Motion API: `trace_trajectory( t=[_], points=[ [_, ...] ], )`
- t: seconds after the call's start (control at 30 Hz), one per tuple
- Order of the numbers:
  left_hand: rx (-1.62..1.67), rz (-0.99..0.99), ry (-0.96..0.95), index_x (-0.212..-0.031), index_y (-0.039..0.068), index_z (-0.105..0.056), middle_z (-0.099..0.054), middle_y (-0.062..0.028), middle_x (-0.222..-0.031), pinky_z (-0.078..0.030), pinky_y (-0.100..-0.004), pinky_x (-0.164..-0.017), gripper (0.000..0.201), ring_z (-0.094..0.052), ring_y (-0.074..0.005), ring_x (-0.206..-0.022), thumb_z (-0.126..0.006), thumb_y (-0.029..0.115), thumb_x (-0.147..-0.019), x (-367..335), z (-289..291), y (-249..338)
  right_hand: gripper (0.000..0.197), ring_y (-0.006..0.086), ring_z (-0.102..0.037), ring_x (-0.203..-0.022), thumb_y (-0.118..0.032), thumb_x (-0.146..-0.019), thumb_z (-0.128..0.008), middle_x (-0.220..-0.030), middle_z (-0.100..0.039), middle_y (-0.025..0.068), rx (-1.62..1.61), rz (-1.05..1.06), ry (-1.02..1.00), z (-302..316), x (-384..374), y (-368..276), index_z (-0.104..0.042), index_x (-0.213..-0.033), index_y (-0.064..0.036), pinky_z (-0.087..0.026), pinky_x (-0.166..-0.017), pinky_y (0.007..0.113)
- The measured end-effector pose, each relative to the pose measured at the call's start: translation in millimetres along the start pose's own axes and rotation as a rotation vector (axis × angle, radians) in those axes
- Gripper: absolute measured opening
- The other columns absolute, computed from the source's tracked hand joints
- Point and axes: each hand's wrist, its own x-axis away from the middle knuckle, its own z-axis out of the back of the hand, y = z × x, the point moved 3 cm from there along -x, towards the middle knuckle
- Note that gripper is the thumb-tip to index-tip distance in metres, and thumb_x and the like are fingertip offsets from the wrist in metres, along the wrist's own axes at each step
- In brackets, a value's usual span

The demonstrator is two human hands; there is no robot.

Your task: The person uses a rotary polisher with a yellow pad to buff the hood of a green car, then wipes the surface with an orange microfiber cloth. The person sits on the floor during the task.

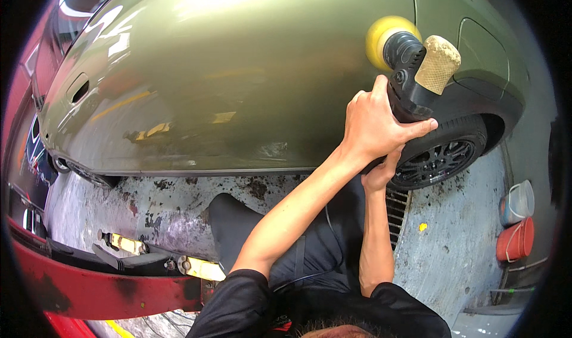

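A black handheld polisher (pixel 410 97) with a round yellow foam pad (pixel 381 40) is held up against the side of an olive-green car (pixel 268 94). The pad meets the bodywork near a vertical panel seam. On the machine's right side sits a tan, textured, worn-looking piece (pixel 439 64). My left hand (pixel 378 123) is wrapped round the polisher's body, with its thumb stretched to the right. Lower down, my right hand (pixel 383 171) is closed round the rear of the same machine, partly hidden behind my left hand. A thin dark cable (pixel 330 222) trails down over my legs.
A black car wheel (pixel 438 159) stands just right of my hands. Below it runs a floor grate (pixel 398 210). A whitish bucket (pixel 518 204) and a red bucket (pixel 515 241) stand at the right. A red lift arm (pixel 113 293) with yellow-marked parts crosses the lower left.
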Motion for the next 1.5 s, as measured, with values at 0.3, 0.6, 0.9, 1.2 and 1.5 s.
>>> trace_trajectory(
  t=[0.3, 0.6, 0.9, 1.2, 1.5],
  points=[
    [0.266, 0.027, 0.174, -0.110, -0.006, -0.068, -0.080, -0.0165, -0.095, -0.064, -0.0379, -0.083, 0.072, -0.080, -0.0223, -0.087, -0.104, 0.042, -0.070, 15, 98, -30, 0.090, 0.0240, -0.057, -0.139, -0.064, -0.109, -0.059, -0.149, -0.063, 0.0191, 0.098, -0.021, -0.340, -93, 18, 2, -0.053, -0.150, 0.0160, -0.041, -0.117, 0.036],
    [0.596, 0.015, 0.327, -0.115, 0.000, -0.069, -0.076, -0.0103, -0.093, -0.062, -0.0347, -0.073, 0.043, -0.074, -0.0196, -0.079, -0.090, 0.025, -0.087, 47, 234, -86, 0.075, 0.0278, -0.080, -0.104, -0.058, -0.098, -0.078, -0.114, -0.080, 0.0223, 0.340, -0.024, -0.510, -223, 55, 14, -0.065, -0.147, -0.0027, -0.060, -0.088, 0.041],
    [0.665, 0.010, 0.479, -0.129, 0.001, -0.061, -0.075, -0.0204, -0.099, -0.066, -0.0441, -0.080, 0.072, -0.076, -0.0327, -0.087, -0.065, 0.068, -0.101, 47, 334, -115, 0.060, 0.0366, -0.081, -0.094, -0.053, -0.096, -0.080, -0.104, -0.081, 0.0191, 0.497, -0.036, -0.679, -318, 50, -11, -0.071, -0.132, -0.0070, -0.062, -0.080, 0.045],
    [0.518, -0.056, 0.449, -0.112, -0.001, -0.067, -0.076, -0.0130, -0.090, -0.061, -0.0353, -0.072, 0.034, -0.074, -0.0220, -0.077, -0.080, 0.027, -0.098, 21, 212, -50, 0.062, 0.0363, -0.082, -0.100, -0.049, -0.095, -0.082, -0.110, -0.081, 0.0221, 0.361, -0.040, -0.537, -214, 8, -31, -0.071, -0.140, -0.0074, -0.062, -0.087, 0.042],
    [0.348, 0.055, 0.167, -0.107, -0.004, -0.069, -0.079, -0.0138, -0.091, -0.062, -0.0373, -0.077, 0.066, -0.078, -0.0222, -0.082, -0.100, 0.045, -0.076, -26, 43, 28, 0.062, 0.0092, -0.061, -0.096, -0.054, -0.109, -0.066, -0.104, -0.071, 0.0023, 0.123, -0.078, -0.200, -57, -39, -63, -0.069, -0.125, 0.0060, -0.048, -0.086, 0.028]
  ],
)
